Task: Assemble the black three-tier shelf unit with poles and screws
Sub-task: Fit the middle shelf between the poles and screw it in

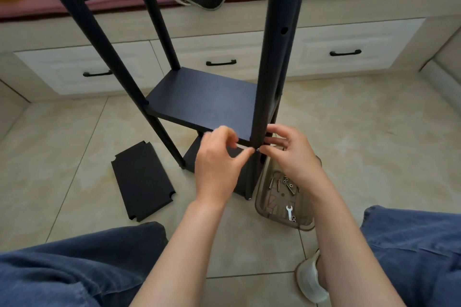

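Note:
The black shelf unit stands on the tile floor with several upright poles; its middle board [204,99] is mounted and a lower board sits beneath. My left hand [218,164] reaches to the near right pole [270,62] at the middle board's front corner, thumb and forefinger pinched together there. My right hand [290,154] pinches a small screw [257,150] against the same pole from the right. A loose black shelf board [142,180] lies flat on the floor to the left.
A clear plastic tray [262,207] by the unit's right foot holds several screws [288,184] and a small wrench [289,212]. White drawers [219,57] with black handles stand behind. My jeans-clad knees frame the bottom of the view, with a white shoe [310,279] at right.

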Tool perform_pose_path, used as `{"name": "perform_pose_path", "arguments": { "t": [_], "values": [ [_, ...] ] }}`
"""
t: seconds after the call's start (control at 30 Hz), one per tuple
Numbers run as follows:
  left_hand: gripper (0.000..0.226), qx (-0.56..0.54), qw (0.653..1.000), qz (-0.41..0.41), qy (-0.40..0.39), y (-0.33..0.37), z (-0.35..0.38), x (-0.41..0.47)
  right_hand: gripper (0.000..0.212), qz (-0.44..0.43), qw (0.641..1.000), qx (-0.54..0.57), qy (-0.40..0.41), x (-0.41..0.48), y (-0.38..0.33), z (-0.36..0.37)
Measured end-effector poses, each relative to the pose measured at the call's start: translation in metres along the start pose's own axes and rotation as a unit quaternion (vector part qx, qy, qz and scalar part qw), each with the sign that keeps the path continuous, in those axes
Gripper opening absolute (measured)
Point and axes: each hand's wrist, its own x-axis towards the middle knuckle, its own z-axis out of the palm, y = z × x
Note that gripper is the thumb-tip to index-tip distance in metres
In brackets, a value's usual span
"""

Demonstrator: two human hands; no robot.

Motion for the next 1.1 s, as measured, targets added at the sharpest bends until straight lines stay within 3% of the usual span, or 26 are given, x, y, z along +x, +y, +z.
{"name": "perform_pose_path", "arguments": {
  "t": [0.1, 0.2, 0.3, 0.4, 0.57, 0.87, 1.1],
  "values": [
    [0.051, 0.051, 0.992, 0.087, -0.071, 0.007, 0.002, 0.014, 0.041, 0.002, 1.0, 0.007, -0.016, 0.003, -0.004, -0.004],
    [0.046, 0.053, 0.982, 0.111, -0.144, 0.008, 0.005, 0.026, 0.038, -0.007, 1.0, 0.005, -0.024, 0.004, -0.007, -0.006],
    [0.049, 0.045, 0.979, 0.11, -0.165, 0.001, 0.007, 0.031, 0.032, -0.003, 0.999, 0.04, -0.021, 0.002, -0.002, -0.012],
    [0.054, 0.032, 0.981, 0.116, -0.153, -0.004, 0.011, 0.029, 0.024, 0.017, 0.998, 0.064, 0.013, -0.003, 0.011, -0.019],
    [0.046, 0.017, 0.982, 0.137, -0.131, -0.008, 0.017, 0.023, 0.017, 0.158, 0.976, 0.094, 0.12, -0.003, 0.058, -0.019],
    [0.038, 0.005, 0.989, 0.134, -0.061, -0.013, 0.032, 0.013, 0.018, 0.355, 0.929, 0.036, 0.099, -0.017, 0.17, 0.009],
    [0.041, 0.024, 0.988, 0.146, -0.04, -0.015, 0.039, 0.008, 0.023, 0.372, 0.925, -0.016, 0.068, 0.01, 0.212, 0.023]
  ]
}}
